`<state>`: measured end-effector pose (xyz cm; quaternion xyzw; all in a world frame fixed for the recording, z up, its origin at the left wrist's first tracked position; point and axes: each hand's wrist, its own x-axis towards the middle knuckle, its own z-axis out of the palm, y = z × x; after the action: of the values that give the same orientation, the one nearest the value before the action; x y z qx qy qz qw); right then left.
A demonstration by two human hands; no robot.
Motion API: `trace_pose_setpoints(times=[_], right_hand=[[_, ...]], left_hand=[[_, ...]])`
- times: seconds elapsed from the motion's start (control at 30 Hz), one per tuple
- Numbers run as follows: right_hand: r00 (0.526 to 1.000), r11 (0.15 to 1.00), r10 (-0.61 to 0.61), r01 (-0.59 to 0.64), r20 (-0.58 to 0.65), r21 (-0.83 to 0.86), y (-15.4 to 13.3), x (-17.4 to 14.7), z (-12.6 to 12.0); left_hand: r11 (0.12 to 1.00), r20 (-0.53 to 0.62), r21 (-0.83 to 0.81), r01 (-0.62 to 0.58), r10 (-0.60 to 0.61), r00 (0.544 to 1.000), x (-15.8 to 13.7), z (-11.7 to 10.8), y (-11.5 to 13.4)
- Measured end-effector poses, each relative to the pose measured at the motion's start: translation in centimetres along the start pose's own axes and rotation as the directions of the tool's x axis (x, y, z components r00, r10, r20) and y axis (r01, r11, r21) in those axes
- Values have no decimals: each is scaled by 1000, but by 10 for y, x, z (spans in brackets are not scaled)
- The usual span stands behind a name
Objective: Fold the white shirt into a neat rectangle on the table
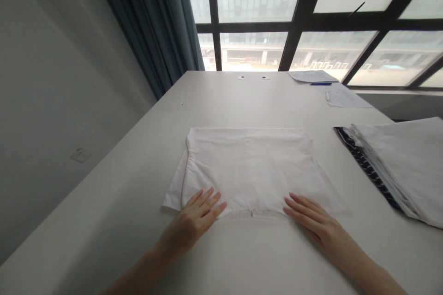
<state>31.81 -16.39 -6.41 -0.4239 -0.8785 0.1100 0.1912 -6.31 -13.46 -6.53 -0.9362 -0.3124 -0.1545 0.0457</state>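
Observation:
A white folded garment (247, 166), which looks like a shirt, lies flat on the white table (242, 258). Its far edge is a straight fold, and slanted flaps of cloth stick out at both sides. My left hand (197, 216) rests flat on the near left part of the cloth, fingers spread. On the near right part lies my right hand (313, 221), its fingers stretched out and close together. Neither hand grips the fabric. A small tag or mark shows at the middle of the near edge, between the hands.
To the right lies a stack of folded white cloth (408, 161) with a dark patterned piece (367, 166) along its left side. Papers (313, 76) and a blue pen (321, 84) are at the far right. A blue curtain (155, 23) hangs beyond the table's left edge.

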Motion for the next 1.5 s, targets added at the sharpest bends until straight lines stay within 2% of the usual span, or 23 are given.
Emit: trace_pose_setpoints(times=[0.1, 0.23, 0.33, 0.47, 0.5, 0.63, 0.7, 0.8, 1.1, 1.2, 1.33, 1.4, 1.47, 1.5], right_hand=[[999, 998, 19, -21, 25, 64, -3, 3, -10], [987, 986, 105, -119, 120, 119, -6, 12, -28], [987, 984, 136, -144, 84, 106, -8, 31, -33], [990, 993, 117, -117, -79, 11, -16, 74, -13], [991, 995, 99, -100, -85, -13, -19, 84, -5], [998, 988, 42, -36, 38, -153, -27, 105, 29], [995, 979, 16, 4, 97, -204, -26, 104, 39], [991, 974, -27, 56, 132, -220, -21, 95, 39], [978, 975, -48, 90, 203, -204, 4, 51, 8], [980, 974, -24, 68, 199, -215, 9, 37, 3], [983, 977, -24, 62, 181, -204, 10, 32, 3], [983, 977, -19, 57, 181, -204, 10, 33, 4], [982, 979, -6, 44, 187, -197, 10, 34, 3], [981, 981, 3, 35, 194, -190, 10, 34, 3]], left_hand=[[1000, 34, -15, -15, 15, 999, 0, -7, 0], [994, 74, -111, 5, 3, 997, 8, -22, -1], [980, 53, -189, 65, -56, 997, 26, -28, -5], [980, 29, -143, 138, -135, 990, 54, -16, -6], [983, 38, -110, 148, -144, 989, 59, -11, -5], [994, 123, 5, 112, -112, 986, 60, 8, -4], [996, 158, 34, 83, -88, 983, 55, 12, -5], [996, 192, 53, 67, -76, 978, 50, 13, -7], [995, 316, 59, 80, -95, 944, 44, 4, -11], [995, 269, 28, 95, -99, 958, 48, 3, -11], [985, 155, -40, 169, -161, 975, 70, 2, -3], [987, 172, -127, 94, -71, 983, 82, 1, 5], [951, 222, -302, -62, 133, 966, 89, -2, 12], [900, 231, -417, -126, 239, 943, 90, -4, 15]])
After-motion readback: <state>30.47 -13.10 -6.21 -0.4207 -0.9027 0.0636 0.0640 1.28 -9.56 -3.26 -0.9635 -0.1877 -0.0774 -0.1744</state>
